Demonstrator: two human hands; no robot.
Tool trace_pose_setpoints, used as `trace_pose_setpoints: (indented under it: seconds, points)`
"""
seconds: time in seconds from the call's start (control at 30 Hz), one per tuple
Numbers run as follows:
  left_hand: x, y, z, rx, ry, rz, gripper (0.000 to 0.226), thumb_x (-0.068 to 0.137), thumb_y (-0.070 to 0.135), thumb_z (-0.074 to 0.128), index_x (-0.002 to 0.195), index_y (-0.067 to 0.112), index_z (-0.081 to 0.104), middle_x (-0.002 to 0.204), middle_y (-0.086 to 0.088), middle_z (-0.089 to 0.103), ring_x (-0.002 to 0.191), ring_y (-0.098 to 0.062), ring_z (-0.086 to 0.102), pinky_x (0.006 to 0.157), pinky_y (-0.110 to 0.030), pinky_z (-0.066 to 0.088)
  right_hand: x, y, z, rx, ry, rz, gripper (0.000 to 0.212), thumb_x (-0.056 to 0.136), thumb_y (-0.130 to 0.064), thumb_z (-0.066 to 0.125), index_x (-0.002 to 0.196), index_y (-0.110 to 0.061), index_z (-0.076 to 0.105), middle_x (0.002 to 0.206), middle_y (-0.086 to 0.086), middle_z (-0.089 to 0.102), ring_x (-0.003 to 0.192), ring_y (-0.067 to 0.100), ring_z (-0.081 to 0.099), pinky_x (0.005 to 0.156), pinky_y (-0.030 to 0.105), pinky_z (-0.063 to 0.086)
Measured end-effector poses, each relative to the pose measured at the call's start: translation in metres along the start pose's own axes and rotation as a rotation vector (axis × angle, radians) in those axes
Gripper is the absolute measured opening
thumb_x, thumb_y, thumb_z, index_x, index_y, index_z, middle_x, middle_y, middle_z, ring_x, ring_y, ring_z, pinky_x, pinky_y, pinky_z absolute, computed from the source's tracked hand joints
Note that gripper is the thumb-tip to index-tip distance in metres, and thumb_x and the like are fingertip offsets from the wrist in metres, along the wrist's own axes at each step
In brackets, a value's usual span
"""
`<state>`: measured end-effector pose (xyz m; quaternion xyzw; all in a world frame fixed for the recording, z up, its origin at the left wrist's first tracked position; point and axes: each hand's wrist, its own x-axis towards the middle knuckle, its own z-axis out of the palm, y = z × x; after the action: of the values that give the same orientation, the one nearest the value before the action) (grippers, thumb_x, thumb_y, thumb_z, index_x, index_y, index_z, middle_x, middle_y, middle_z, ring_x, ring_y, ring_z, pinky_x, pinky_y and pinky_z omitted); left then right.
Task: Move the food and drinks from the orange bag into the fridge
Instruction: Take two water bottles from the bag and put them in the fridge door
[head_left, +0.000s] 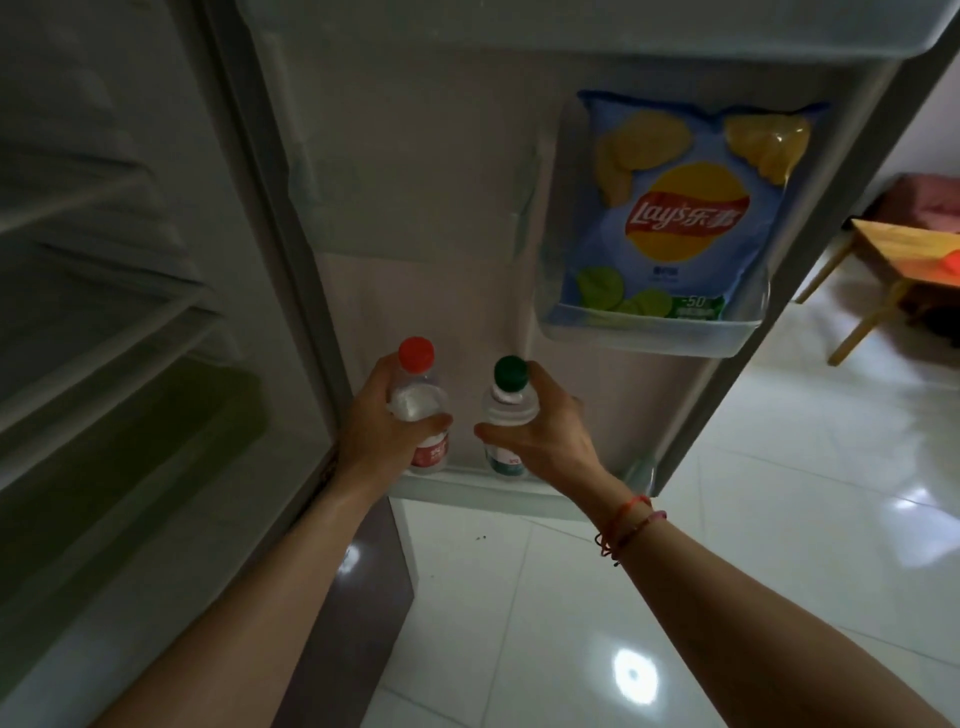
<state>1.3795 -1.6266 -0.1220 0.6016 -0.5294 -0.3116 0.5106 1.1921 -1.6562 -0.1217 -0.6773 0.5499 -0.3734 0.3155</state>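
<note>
My left hand (376, 426) grips red-cap bottle (422, 410), right hand (545, 436) grips green-cap btl (508, 410), both at bottom door shelf (467, 488); chips bag (680, 208) upper right

The scene is viewed from head height, angled forward and down; the fridge door (441, 234) is framed near, the tiled floor (779, 519) at right.

A red-capped bottle (415, 404) and green-capped bottle (511, 409) stand upright in the fridge door's bottom shelf (467, 488), blue chips bag (675, 218) at one o'clock.
</note>
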Motion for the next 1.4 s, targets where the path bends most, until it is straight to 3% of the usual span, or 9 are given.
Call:
trace_pose_setpoints:
  seconds: [0.13, 0.3, 0.43, 0.6, 0.9, 1.03, 1.1, 1.27, 1.4]
  points:
    - [0.003, -0.014, 0.02, 0.013, -0.023, -0.026, 0.06, 0.068, 0.011, 0.088, 0.118, 0.025, 0.058, 0.106, 0.007, 0.067, 0.095, -0.001, 0.062, 0.076, -0.019, 0.047, 0.0, 0.019, -0.008, 0.005, 0.015, 0.055, 0.063, 0.067, -0.027, 0.093, 0.113, -0.036, 0.051, 0.103, -0.011, 0.065, 0.096, 0.015, 0.066, 0.078, 0.023, 0.049]
    - [0.008, -0.015, 0.052, 0.036, -0.046, -0.008, 0.065, 0.067, 0.015, 0.089, 0.122, 0.026, 0.057, 0.108, 0.005, 0.066, 0.097, -0.014, 0.063, 0.085, -0.028, 0.05, -0.004, 0.042, -0.03, -0.007, 0.085, 0.115, 0.071, 0.068, -0.027, 0.094, 0.128, -0.024, 0.057, 0.114, -0.003, 0.068, 0.1, 0.015, 0.062, 0.087, 0.027, 0.05]
    - [0.007, -0.012, 0.078, 0.032, -0.105, 0.002, 0.065, 0.067, 0.015, 0.089, 0.121, 0.031, 0.056, 0.104, 0.01, 0.065, 0.095, -0.011, 0.061, 0.08, -0.022, 0.048, -0.005, 0.059, -0.048, 0.022, 0.147, 0.148, 0.074, 0.066, -0.023, 0.095, 0.129, -0.018, 0.058, 0.116, 0.001, 0.069, 0.1, 0.016, 0.062, 0.086, 0.025, 0.05]
    - [0.006, -0.01, 0.11, -0.009, -0.164, -0.045, 0.069, 0.067, 0.014, 0.088, 0.119, 0.04, 0.052, 0.104, 0.017, 0.063, 0.094, 0.002, 0.058, 0.075, -0.015, 0.045, -0.006, 0.079, -0.065, 0.033, 0.166, 0.139, 0.067, 0.067, -0.019, 0.095, 0.124, -0.016, 0.059, 0.108, -0.006, 0.065, 0.098, 0.015, 0.063, 0.089, 0.029, 0.052]
    - [0.007, -0.021, 0.143, 0.028, -0.2, -0.039, 0.073, 0.066, 0.016, 0.089, 0.127, 0.033, 0.052, 0.114, 0.008, 0.063, 0.103, -0.014, 0.059, 0.085, -0.027, 0.048, -0.004, 0.106, -0.065, 0.043, 0.162, 0.153, 0.075, 0.069, -0.02, 0.093, 0.133, -0.015, 0.055, 0.113, -0.01, 0.059, 0.104, 0.012, 0.057, 0.087, 0.02, 0.045]
    - [0.006, -0.027, 0.15, 0.03, -0.222, -0.038, 0.07, 0.067, 0.013, 0.088, 0.123, 0.034, 0.052, 0.109, 0.011, 0.062, 0.095, -0.006, 0.06, 0.078, -0.015, 0.045, -0.002, 0.113, -0.063, 0.055, 0.168, 0.17, 0.073, 0.07, -0.021, 0.093, 0.132, -0.016, 0.055, 0.109, -0.012, 0.059, 0.097, 0.009, 0.057, 0.073, 0.003, 0.039]
    - [0.006, -0.03, 0.153, 0.021, -0.221, -0.038, 0.07, 0.066, 0.013, 0.088, 0.122, 0.034, 0.052, 0.105, 0.015, 0.062, 0.091, 0.004, 0.059, 0.072, -0.008, 0.043, 0.001, 0.116, -0.06, 0.056, 0.156, 0.171, 0.072, 0.07, -0.022, 0.093, 0.131, -0.016, 0.055, 0.11, -0.01, 0.06, 0.097, 0.011, 0.06, 0.074, 0.005, 0.041]
    - [0.008, -0.041, 0.158, 0.015, -0.225, -0.044, 0.068, 0.068, 0.015, 0.088, 0.122, 0.035, 0.052, 0.104, 0.02, 0.061, 0.091, 0.007, 0.059, 0.068, -0.004, 0.044, 0.004, 0.125, -0.053, 0.055, 0.125, 0.186, 0.07, 0.072, -0.022, 0.091, 0.13, -0.014, 0.054, 0.113, -0.004, 0.063, 0.1, 0.017, 0.062, 0.087, 0.024, 0.052]
    - [0.012, -0.045, 0.159, 0.016, -0.224, -0.032, 0.068, 0.067, 0.016, 0.088, 0.12, 0.038, 0.051, 0.104, 0.021, 0.061, 0.09, 0.011, 0.058, 0.068, -0.004, 0.045, 0.008, 0.128, -0.052, 0.067, 0.115, 0.197, 0.067, 0.074, -0.023, 0.09, 0.128, -0.017, 0.051, 0.111, -0.006, 0.06, 0.099, 0.015, 0.061, 0.081, 0.016, 0.048]
